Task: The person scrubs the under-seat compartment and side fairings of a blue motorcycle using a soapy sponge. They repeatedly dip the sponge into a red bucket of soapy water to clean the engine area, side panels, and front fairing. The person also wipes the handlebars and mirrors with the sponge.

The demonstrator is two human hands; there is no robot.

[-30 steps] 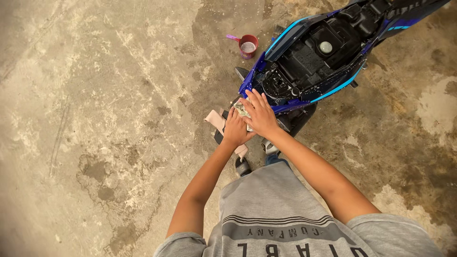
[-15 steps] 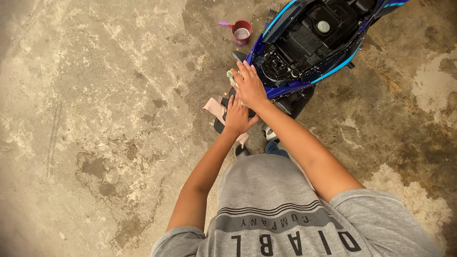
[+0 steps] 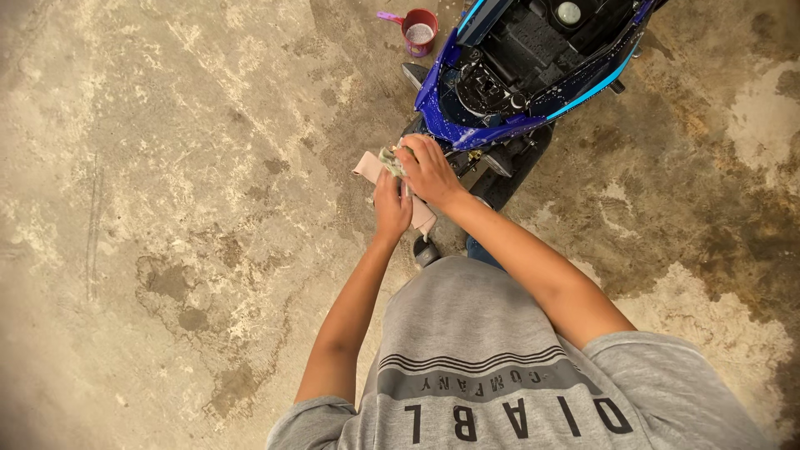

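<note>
Both arms stretched forward and down from the grey shirt [image 3: 500, 367], meeting just at the tail end of the blue motorcycle [image 3: 533, 75]. Right hand [image 3: 429, 171] curled, fingers clenched around a crumpled, pale, soapy-looking rag [image 3: 390, 158], knuckles up, wrist angled toward the motorcycle's rear panel. Left hand [image 3: 390, 207] directly beneath and just behind the right, palm down, fingers bent and touching the right hand's underside; whether gripping the rag as well or only steadying, impossible to tell. Forearms converging in a narrow V, the right one crossing in from the motorcycle's side, the left running straight up from the body.

Rag wedged between the two hands, poking out to the side away from the motorcycle, touching or just short of the blue tail panel. Under the hands, a pinkish flat piece [image 3: 367, 163] sticking out, partly hidden. Below the wrists, a dark rounded thing [image 3: 426, 250], perhaps a shoe tip, next to the rear wheel [image 3: 508, 179].

Beyond the motorcycle's open seat bay, a small red cup [image 3: 419, 29] with a pink handle on the stained concrete floor [image 3: 167, 208].
</note>
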